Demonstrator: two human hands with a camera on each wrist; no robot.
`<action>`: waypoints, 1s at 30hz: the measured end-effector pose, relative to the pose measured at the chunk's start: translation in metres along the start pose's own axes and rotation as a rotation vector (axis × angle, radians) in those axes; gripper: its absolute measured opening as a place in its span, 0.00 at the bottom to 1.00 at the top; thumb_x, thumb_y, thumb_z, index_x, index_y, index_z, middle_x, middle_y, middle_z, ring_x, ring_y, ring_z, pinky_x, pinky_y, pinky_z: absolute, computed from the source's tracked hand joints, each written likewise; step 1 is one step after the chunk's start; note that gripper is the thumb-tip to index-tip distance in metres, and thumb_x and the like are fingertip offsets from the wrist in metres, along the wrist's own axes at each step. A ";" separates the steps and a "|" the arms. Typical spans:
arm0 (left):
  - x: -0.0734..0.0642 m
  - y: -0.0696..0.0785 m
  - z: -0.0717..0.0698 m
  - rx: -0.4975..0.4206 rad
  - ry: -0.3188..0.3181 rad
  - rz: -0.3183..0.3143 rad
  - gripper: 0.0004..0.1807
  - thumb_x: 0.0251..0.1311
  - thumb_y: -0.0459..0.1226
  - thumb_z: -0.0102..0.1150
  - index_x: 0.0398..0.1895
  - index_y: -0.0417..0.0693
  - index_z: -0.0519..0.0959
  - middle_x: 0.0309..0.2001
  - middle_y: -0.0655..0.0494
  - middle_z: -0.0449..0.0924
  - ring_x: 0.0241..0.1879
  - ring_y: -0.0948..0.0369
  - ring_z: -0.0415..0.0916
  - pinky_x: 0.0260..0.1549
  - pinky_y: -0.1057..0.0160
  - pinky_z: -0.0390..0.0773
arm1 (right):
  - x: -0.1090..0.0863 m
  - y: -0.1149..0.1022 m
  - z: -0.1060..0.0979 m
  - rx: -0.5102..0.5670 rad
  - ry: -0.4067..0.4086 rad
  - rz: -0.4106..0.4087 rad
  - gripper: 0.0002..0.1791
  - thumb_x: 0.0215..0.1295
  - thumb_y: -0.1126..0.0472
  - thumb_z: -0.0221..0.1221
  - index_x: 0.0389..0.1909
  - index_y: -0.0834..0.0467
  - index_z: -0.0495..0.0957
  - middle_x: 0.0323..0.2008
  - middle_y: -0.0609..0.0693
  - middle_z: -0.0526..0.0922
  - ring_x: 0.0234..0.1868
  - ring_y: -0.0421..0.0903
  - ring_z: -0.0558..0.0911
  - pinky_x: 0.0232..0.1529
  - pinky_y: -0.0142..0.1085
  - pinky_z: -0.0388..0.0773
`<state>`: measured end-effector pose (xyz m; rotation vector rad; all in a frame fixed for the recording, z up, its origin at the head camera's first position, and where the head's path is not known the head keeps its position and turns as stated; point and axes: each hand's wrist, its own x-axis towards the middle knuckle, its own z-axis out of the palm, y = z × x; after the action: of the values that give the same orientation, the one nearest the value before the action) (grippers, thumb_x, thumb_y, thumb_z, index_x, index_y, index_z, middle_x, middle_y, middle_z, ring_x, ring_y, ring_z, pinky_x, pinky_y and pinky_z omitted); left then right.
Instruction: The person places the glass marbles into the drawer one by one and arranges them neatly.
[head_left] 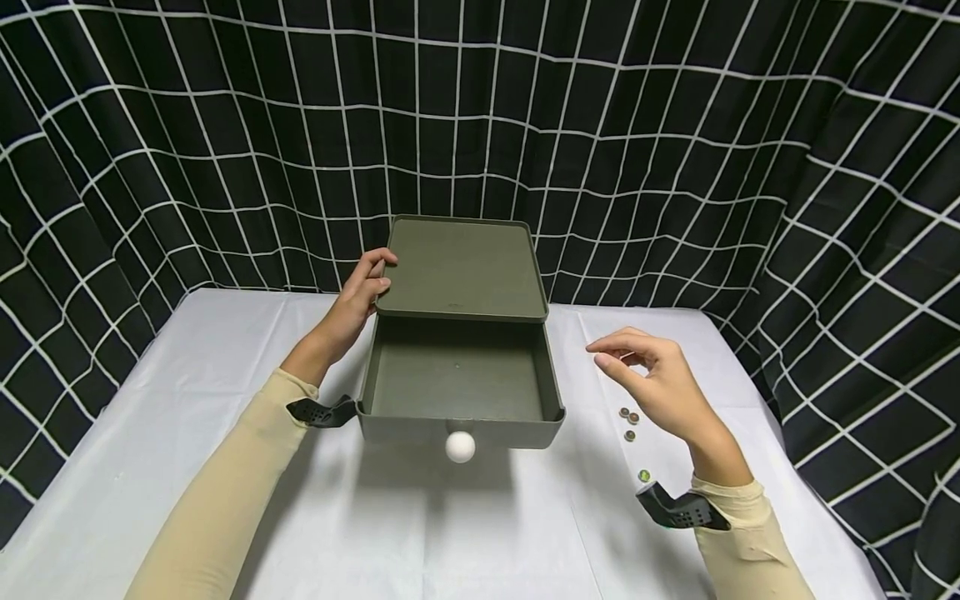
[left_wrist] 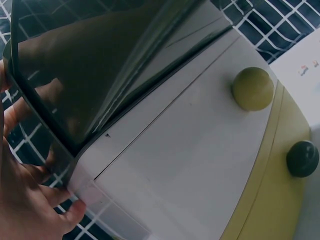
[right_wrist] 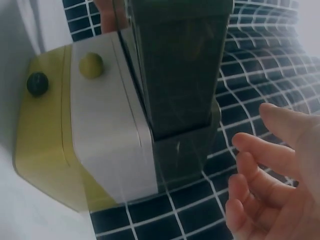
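In the head view, an olive-green drawer (head_left: 457, 367) with a white round knob (head_left: 461, 447) is pulled out of a small chest whose flat olive top (head_left: 465, 267) shows behind it. The inside of the drawer looks bare. My left hand (head_left: 351, 312) touches the chest's left side, fingertips at the edge of the top. In the left wrist view its fingers (left_wrist: 55, 197) are spread along the side wall. My right hand (head_left: 651, 375) hovers right of the chest, fingers loosely bent and holding nothing. Its thumb and fingers are apart in the right wrist view.
Several small round discs (head_left: 633, 418), brownish and green, lie on the white-covered table (head_left: 600, 533) near my right wrist. Lower drawers show in the wrist views: a white one (right_wrist: 110, 110) with a yellow knob and a yellow one (right_wrist: 42, 120) with a dark knob. A black gridded curtain (head_left: 480, 108) surrounds the table.
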<state>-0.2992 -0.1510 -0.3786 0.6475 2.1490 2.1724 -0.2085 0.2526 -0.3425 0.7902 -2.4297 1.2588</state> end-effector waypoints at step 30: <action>0.000 0.001 0.001 -0.005 -0.001 -0.002 0.15 0.71 0.41 0.37 0.59 0.63 0.61 0.82 0.51 0.39 0.82 0.56 0.32 0.71 0.37 0.44 | -0.016 0.079 -0.023 -0.045 -0.033 0.246 0.15 0.74 0.60 0.57 0.51 0.66 0.83 0.39 0.23 0.80 0.39 0.28 0.79 0.41 0.23 0.76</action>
<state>-0.2983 -0.1500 -0.3775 0.6453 2.1423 2.1757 -0.2422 0.3141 -0.3891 0.5157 -2.6359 1.2777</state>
